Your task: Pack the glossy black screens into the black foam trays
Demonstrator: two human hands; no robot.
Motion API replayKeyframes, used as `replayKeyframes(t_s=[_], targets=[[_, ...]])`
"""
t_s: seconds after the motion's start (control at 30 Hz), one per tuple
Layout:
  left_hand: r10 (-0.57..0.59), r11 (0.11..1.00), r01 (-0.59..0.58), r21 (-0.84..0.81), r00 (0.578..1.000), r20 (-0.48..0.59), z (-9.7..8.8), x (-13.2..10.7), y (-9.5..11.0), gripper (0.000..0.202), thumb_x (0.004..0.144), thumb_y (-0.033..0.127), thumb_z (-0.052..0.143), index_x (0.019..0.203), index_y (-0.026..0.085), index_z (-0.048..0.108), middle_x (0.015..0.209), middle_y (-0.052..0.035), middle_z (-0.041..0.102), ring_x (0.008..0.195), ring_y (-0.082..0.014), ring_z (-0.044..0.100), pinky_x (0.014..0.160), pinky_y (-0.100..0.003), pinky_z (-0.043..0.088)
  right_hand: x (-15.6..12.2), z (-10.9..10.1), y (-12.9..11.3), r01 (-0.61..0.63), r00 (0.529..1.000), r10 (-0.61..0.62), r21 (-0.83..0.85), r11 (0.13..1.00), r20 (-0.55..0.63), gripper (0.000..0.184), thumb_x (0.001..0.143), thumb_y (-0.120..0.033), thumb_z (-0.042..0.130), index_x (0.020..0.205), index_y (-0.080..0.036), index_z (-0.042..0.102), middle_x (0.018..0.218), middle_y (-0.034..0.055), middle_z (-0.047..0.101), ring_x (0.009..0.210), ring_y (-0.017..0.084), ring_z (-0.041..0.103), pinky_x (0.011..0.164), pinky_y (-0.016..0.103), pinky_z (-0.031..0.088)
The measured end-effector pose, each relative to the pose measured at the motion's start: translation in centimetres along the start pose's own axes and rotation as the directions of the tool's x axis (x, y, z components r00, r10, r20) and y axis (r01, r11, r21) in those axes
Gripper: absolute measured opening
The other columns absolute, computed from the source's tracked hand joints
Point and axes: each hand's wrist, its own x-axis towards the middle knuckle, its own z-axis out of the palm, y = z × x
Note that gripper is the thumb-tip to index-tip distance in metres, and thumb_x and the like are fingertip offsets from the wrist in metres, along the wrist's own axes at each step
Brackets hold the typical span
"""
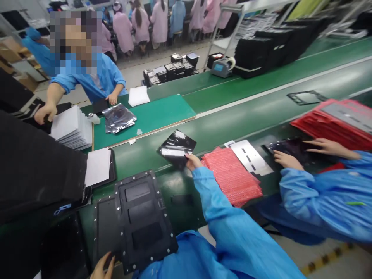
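On the green conveyor (pixel 136 161), right hand (pixel 193 162) pinching a black foil bag (pixel 176 149), left hand (pixel 101 267) at a black tray (pixel 136 221), grip unclear

The right hand (pixel 193 161) stretches forward from a long blue sleeve (pixel 232 228), fingers (pixel 189 158) pinched together; the left hand (pixel 100 266) sits low, fingers loosely curled.

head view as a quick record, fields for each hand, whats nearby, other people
left hand: at the lower edge of a black riveted tray, contact unclear
right hand: holding a glossy black bag
nearby: red mesh stack right of the right hand, on a green conveyor belt
other people: co-worker's hands on a dark glossy packet
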Motion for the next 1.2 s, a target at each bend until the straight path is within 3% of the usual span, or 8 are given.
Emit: replayKeyframes(t_s=[0.1,0.17,0.33,0.57,0.8,0.97,1.07,1.2], targets=[[0.203,0.959,-0.191,0.209,0.979,-0.036,0.8,4.5,0.7,0.06,0.072,0.05,0.045,0.118,0.014,0.061,0.131,-0.0117,0.055,0.126,-0.0295,0.047,0.106,-0.042,0.038,-7.8,-3.5,0.9,0.195,0.96,-0.181,-0.046,0.98,0.216,0.041,0.057,-0.038,0.078,0.094,-0.024,0.065,0.095,0.0008,0.069,0.101,0.022,0.061,0.093,0.036,0.046],[0.288,0.9,-0.266,0.345,0.957,-0.015,1.4,6.4,1.1,0.064,0.075,0.047,0.048,0.132,0.016,0.051,0.144,-0.011,0.041,0.135,-0.0307,0.034,0.109,-0.049,0.03,-12.8,-4.2,1.8,0.248,0.938,-0.205,-0.125,0.961,0.281,0.043,0.058,-0.037,0.078,0.098,-0.026,0.066,0.104,0.0001,0.068,0.108,0.023,0.059,0.1,0.038,0.041],[0.367,0.813,-0.342,0.471,0.929,0.041,1.9,7.0,2.1,0.07,0.078,0.047,0.055,0.141,0.018,0.041,0.15,-0.0141,0.03,0.14,-0.0346,0.021,0.109,-0.058,0.021,-19.8,-0.6,6.0,0.183,0.944,-0.064,-0.353,0.918,0.323,0.041,0.061,-0.038,0.075,0.1,-0.027,0.066,0.102,0.0006,0.069,0.102,0.025,0.061,0.096,0.041,0.043],[0.408,0.857,-0.423,0.295,0.906,0.115,-0.3,6.5,1.8,0.06,0.08,0.036,0.059,0.137,0.018,0.047,0.15,-0.014,0.03,0.139,-0.0341,0.022,0.111,-0.056,0.019,-20.2,6.1,10.3,0.231,0.973,-0.2,-0.515,0.826,0.116,0.037,0.053,-0.023,0.071,0.089,-0.024,0.065,0.088,-0.0001,0.07,0.096,0.025,0.061,0.096,0.042,0.043],[0.523,0.85,-0.519,-0.089,0.852,0.031,-2.7,3.9,-1.2,0.042,0.082,0.035,0.054,0.118,0.016,0.061,0.132,-0.0132,0.054,0.124,-0.0291,0.047,0.107,-0.047,0.035,-21.6,6.9,10.6,0.236,0.971,-0.222,-0.502,0.832,0.089,0.031,0.054,-0.019,0.071,0.084,-0.022,0.065,0.087,0.001,0.07,0.095,0.024,0.062,0.095,0.042,0.044],[0.621,0.741,-0.588,-0.325,0.784,-0.004,-3.9,1.7,1.7,0.049,0.082,0.043,0.056,0.124,0.017,0.055,0.128,-0.0121,0.057,0.122,-0.0264,0.05,0.106,-0.044,0.039,-22.1,7.3,11.3,0.338,0.941,-0.293,-0.508,0.792,0.169,0.031,0.059,-0.024,0.07,0.09,-0.022,0.066,0.101,0.003,0.069,0.105,0.025,0.058,0.102,0.042,0.038],[0.669,0.683,-0.61,-0.401,0.743,0.009,-3.6,0.6,5.1,0.076,0.075,0.049,0.065,0.137,0.014,0.041,0.139,-0.0164,0.045,0.131,-0.0307,0.039,0.11,-0.048,0.032,-22.3,7.6,11.2,0.387,0.916,-0.351,-0.657,0.647,0.194,0.039,0.065,-0.026,0.07,0.103,-0.024,0.065,0.107,0.0051,0.067,0.111,0.029,0.054,0.104,0.047,0.035],[0.664,0.666,-0.597,-0.448,0.748,-0.01,-1.7,-0.7,9.1,0.106,0.067,0.052,0.071,0.147,0.011,0.015,0.151,-0.0212,0.021,0.14,-0.0356,0.018,0.113,-0.054,0.021,-22.7,5.7,10.9,0.477,0.847,-0.391,-0.839,0.263,0.359,0.045,0.069,-0.032,0.071,0.114,-0.027,0.064,0.129,0.0093,0.056,0.126,0.036,0.041,0.11,0.054,0.024]])
